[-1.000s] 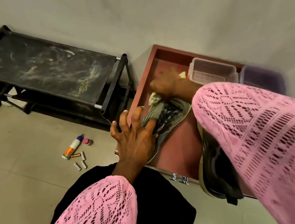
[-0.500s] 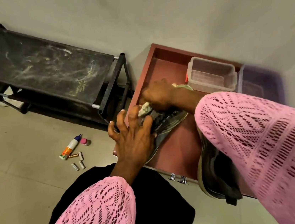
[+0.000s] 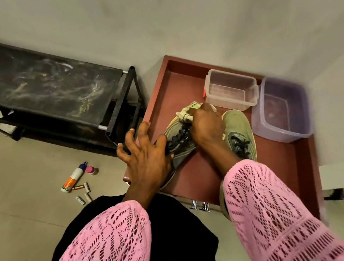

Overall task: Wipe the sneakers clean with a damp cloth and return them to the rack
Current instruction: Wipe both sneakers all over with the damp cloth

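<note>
- The floor [image 3: 21, 214] is pale tile and it fills the lower left of the view; a grey wall [image 3: 195, 8] stands behind everything.
- The black rack [image 3: 49, 95] stands at about 10 o'clock from the hands, against the wall. Its top shelf is dusty with pale scratches.
- The red-brown tray [image 3: 284, 170] lies on the floor just right of the rack, and it holds both sneakers and two boxes.
- The purple box [image 3: 281, 108] sits at 2 o'clock in the tray, touching the clear box [image 3: 230, 89] on its left side.
- The first sneaker [image 3: 179, 142] lies tilted over the left edge of the tray, with its toe pointing to 1 o'clock and dark laces on top.
- The second sneaker [image 3: 239, 130] lies flat in the tray just beside the first one, at its 3 o'clock; the right forearm covers its heel.
- The left hand [image 3: 146, 157] rests on the heel part of the first sneaker with the fingers spread wide.
- The right hand [image 3: 206, 126] has its fingers curled round the cloth [image 3: 187, 113] and presses it on the toe of the first sneaker.
- A glue bottle [image 3: 74, 178], a small pink jar [image 3: 90, 169] and some small batteries [image 3: 83, 192] lie on the floor at 8 o'clock from the tray.
</note>
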